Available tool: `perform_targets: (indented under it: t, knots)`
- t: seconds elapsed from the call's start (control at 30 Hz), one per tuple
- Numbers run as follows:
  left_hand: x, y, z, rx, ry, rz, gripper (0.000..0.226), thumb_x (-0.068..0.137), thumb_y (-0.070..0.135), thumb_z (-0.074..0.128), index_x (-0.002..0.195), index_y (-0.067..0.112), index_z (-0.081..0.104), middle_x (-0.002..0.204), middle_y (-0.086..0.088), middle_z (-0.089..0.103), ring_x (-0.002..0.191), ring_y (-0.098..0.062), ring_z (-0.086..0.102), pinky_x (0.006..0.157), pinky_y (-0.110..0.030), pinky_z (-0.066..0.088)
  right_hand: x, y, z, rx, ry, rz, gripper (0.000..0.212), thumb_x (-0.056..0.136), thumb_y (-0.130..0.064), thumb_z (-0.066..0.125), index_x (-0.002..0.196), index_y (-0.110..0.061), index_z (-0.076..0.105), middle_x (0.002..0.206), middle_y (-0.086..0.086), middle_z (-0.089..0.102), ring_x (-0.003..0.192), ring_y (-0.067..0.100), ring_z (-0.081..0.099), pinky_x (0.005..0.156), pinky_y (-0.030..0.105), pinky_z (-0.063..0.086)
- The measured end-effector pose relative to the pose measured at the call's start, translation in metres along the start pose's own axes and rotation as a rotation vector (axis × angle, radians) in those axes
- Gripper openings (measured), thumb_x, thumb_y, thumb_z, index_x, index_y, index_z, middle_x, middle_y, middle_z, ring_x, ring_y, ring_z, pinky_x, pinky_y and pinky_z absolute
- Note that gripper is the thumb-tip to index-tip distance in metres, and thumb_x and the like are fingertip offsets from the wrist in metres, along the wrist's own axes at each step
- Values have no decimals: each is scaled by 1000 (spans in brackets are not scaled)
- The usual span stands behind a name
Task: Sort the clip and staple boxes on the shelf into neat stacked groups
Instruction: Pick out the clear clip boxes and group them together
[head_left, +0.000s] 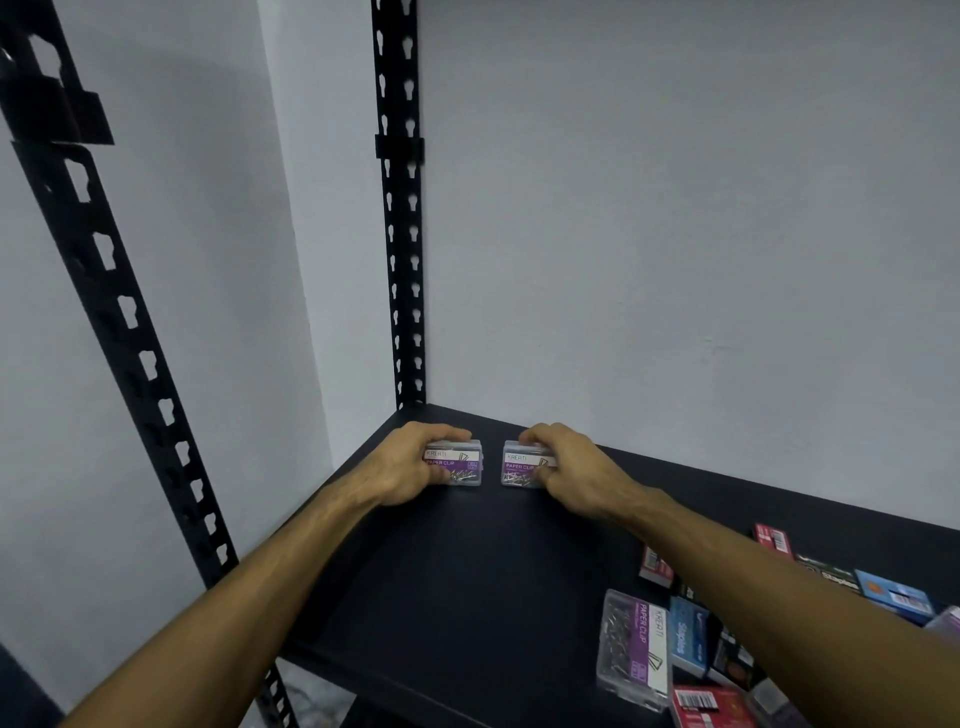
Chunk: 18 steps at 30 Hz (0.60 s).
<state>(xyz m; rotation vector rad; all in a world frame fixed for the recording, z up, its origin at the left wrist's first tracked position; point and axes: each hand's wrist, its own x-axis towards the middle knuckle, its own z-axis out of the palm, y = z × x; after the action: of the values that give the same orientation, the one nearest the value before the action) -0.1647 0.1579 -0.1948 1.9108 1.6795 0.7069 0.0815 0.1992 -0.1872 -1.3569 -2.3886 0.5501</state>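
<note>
clear purple-labelled paper clip boxes (460, 464)

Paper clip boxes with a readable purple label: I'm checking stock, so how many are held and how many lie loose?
Held: 2, left box and right box
Loose on the shelf: 1, front box
Total: 3

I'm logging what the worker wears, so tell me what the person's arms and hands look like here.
Both forearms are bare up to the frame edge, with no sleeves in view. The left hand and right hand wear no gloves, and no rings, watch or wristband are visible. Nothing is marked on them.
</note>
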Motion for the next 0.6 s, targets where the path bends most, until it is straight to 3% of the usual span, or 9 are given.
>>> perform_targets:
  t: [0.37, 0.6]
  knots:
    - [0, 2, -1, 52, 49, 8, 57, 86, 13, 72, 136, 35, 54, 128, 8, 58, 112, -8, 58, 101, -28, 48, 6, -2, -4, -30, 0, -18, 43, 93, -12, 60, 133, -22, 51, 133, 2, 53, 114, 16, 54, 96, 32, 49]
    - [-3, 7, -2, 84, 65, 14, 56, 88, 14, 70, 137, 35, 53, 120, 8, 52, 109, -8, 55, 95, -19, 43, 6, -2, -3, -26, -4, -15, 44, 93, -13, 60, 135, -22, 50, 135, 2, 53, 115, 17, 54, 96, 31, 49]
